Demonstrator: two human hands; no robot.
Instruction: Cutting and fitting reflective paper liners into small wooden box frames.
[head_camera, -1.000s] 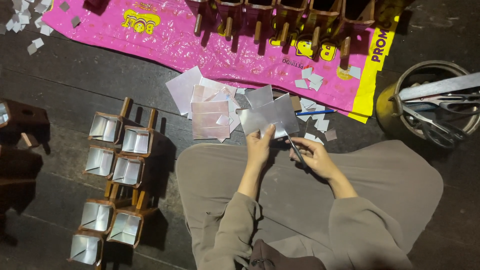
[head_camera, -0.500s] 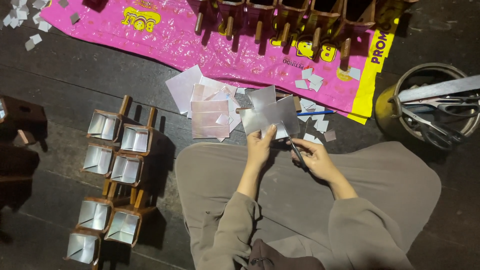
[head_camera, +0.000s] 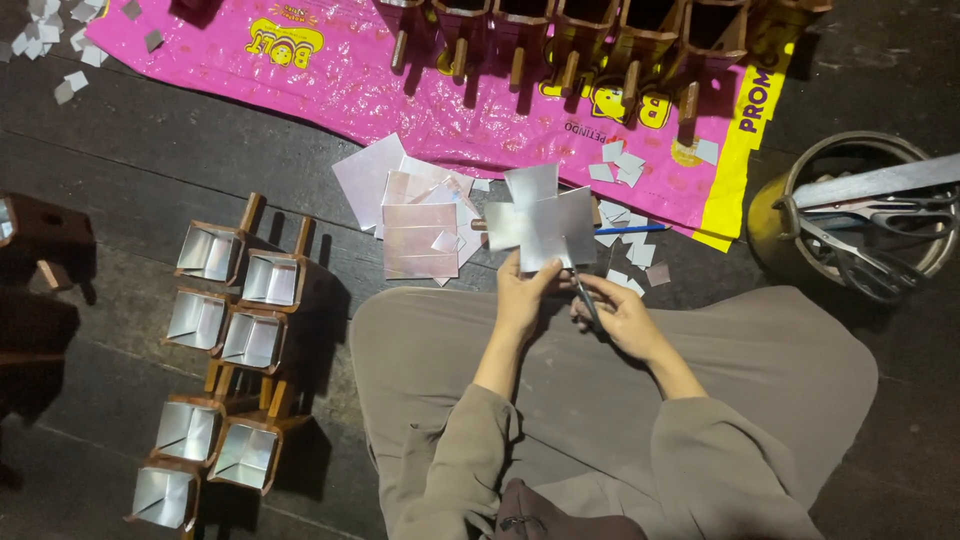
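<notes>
While the person sits cross-legged in loose taupe trousers, the head view looks down on a dark wooden plank floor (head_camera: 120, 180) in dim light, with a bright pink and yellow plastic sheet (head_camera: 330, 85) spread across its far side.

The left hand (head_camera: 522, 292) is closed on the lower edge of a shiny silver foil sheet notched at its corners into a cross shape (head_camera: 540, 215), holding it up just above the knees. The right hand (head_camera: 615, 310) is closed around a pair of small dark-handled scissors (head_camera: 583, 293), whose tip meets the sheet's lower edge. Whether the blades are parted I cannot tell.

Compared with half a second ago, the foil sheet sits much as it did and both hands keep their grip; the view has barely shifted.

Just beyond the knees lies a loose stack of pinkish silver foil sheets (head_camera: 420, 225), with small square foil offcuts (head_camera: 625, 165) and a blue pen (head_camera: 630, 229) beside it. To the person's left stand foil-lined brown wooden box moulds with stick handles (head_camera: 225, 330) in pairs. A row of unlined wooden moulds (head_camera: 590, 30) rests on the plastic sheet. At the right, a round metal tin (head_camera: 800, 175) holds large scissors and a flat metal ruler. Nothing blocks the hands.
</notes>
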